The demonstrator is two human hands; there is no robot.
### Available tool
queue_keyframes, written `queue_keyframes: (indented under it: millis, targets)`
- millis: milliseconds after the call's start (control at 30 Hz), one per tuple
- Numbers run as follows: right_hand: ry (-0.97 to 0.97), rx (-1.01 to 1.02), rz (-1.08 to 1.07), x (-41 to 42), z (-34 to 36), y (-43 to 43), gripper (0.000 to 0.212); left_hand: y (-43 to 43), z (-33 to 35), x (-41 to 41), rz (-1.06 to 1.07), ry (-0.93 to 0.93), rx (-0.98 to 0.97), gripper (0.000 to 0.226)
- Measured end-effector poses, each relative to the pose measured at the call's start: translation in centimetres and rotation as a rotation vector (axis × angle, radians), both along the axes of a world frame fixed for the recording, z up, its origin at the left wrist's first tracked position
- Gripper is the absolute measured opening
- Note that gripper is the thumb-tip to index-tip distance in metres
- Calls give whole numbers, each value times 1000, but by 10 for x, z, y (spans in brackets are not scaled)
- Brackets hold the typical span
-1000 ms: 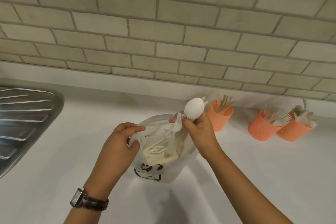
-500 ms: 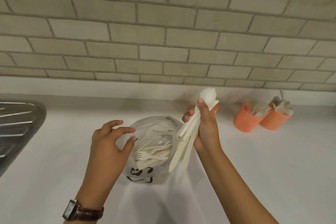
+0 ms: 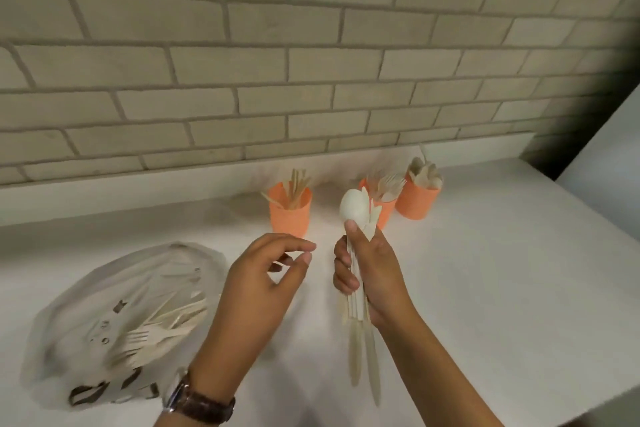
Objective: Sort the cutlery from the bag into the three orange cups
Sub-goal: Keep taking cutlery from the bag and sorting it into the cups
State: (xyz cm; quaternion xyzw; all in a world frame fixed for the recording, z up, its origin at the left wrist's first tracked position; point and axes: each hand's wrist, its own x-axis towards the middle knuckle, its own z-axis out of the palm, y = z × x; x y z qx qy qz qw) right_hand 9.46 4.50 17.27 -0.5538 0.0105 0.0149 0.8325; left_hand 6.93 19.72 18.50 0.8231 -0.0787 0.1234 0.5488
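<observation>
My right hand grips a bundle of pale cutlery, a spoon bowl sticking out on top and handles hanging below. My left hand hovers just left of it, fingers loosely curled, holding nothing. The clear plastic bag lies flat at the left with several forks and knives inside. Three orange cups stand by the wall: the left cup holds knives, the middle cup holds forks and is partly hidden behind the spoon, the right cup holds spoons.
The white counter ends at an edge on the right and at the front right corner. A brick-tiled wall runs behind the cups. A wristwatch sits on my left wrist.
My right hand has lifted the cutlery bundle out of the bag and carried it toward the cups. My left hand let go of the bag, which now lies flat. The view shifted right.
</observation>
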Motion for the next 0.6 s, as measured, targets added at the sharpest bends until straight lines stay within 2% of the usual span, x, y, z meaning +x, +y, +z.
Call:
queue_keyframes:
  millis: [100,233,333,433,533,600]
  targets:
    - [-6,-133,-40,2,-2,-46,32,-56,-4,14,-40,103,-50,14]
    - [19,-190,-108,10,-4,-105,42,-128,-12,29,-90,201,-71,3]
    - [40,-238,-77,19,-5,-145,31,-175,-18,39,-72,269,-100,12]
    - [75,-197,-11,26,-10,-182,25,-215,-22,48,-46,325,-150,12]
    - [75,-270,26,33,-16,-214,14,-245,-17,53,-83,410,-299,16]
    - [54,-341,43,38,-17,-229,15,-260,-15,56,-58,447,-354,22]
